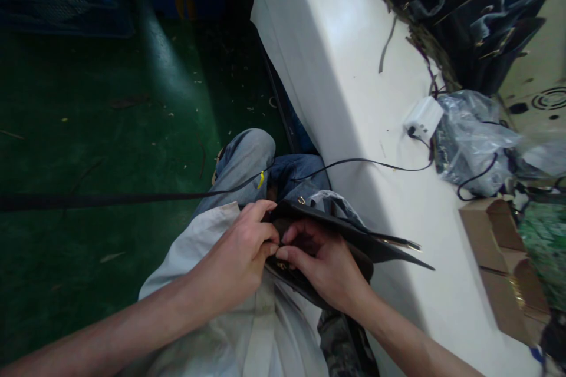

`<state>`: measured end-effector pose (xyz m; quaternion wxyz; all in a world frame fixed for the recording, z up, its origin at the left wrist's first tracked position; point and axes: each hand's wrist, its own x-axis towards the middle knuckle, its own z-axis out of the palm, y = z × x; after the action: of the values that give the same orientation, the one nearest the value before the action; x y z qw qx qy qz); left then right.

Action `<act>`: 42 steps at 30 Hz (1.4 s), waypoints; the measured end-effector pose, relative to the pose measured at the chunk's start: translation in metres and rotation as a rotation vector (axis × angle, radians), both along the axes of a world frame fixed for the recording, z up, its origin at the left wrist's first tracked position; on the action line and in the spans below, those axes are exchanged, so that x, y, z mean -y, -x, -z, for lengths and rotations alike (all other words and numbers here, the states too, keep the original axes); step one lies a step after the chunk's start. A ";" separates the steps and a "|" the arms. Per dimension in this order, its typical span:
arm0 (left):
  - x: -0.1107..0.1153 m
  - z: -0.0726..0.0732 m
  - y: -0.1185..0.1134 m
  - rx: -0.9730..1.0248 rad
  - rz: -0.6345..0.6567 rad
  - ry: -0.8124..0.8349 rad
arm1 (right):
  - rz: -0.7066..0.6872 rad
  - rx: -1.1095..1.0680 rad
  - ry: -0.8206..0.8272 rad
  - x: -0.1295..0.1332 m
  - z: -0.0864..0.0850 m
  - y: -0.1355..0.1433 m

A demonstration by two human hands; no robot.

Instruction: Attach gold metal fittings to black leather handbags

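Observation:
A dark handbag [389,251] with small gold-coloured metal fittings lies across my lap, its mouth spread apart. My left hand [250,244] is closed at the bag's left end, fingers bent over its edge. Reaching into the opening, my right hand [327,262] has thumb and fingertips pinched together, close to the left fingertips. What lies between the right fingertips is too small and dark to make out. A gold-coloured ring [301,200] shows on the bag's upper edge.
A white-covered table [375,118] runs along my right. On it are a white block [423,118] with a black cord, clear plastic bags [475,135], an open cardboard box [504,271] and piled dark bags [464,17]. A black strap [110,200] stretches leftward above the green floor [88,112].

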<state>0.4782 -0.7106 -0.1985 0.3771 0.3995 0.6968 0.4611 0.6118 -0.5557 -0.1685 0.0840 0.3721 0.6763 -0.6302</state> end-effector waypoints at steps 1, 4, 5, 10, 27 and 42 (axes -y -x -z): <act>0.000 0.001 -0.001 0.007 0.000 -0.003 | -0.005 -0.009 0.012 0.000 0.000 0.000; 0.001 0.002 -0.001 0.034 0.011 -0.007 | -0.057 -0.018 0.010 -0.001 -0.001 -0.002; 0.001 0.001 0.000 0.044 0.018 -0.004 | -0.077 -0.011 -0.006 -0.001 -0.001 -0.004; 0.006 -0.005 0.005 0.090 -0.013 0.018 | -0.181 0.030 -0.131 -0.006 -0.001 -0.010; 0.027 0.002 -0.014 0.089 -0.343 0.054 | -0.137 -0.376 -0.169 0.010 0.008 -0.004; 0.027 0.011 -0.018 -0.045 -0.281 -0.211 | -0.178 -0.456 -0.310 0.014 0.006 -0.012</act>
<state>0.4961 -0.7378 -0.2092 0.2493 0.3457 0.7018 0.5708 0.6240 -0.5701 -0.1741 -0.0731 0.1684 0.7959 -0.5769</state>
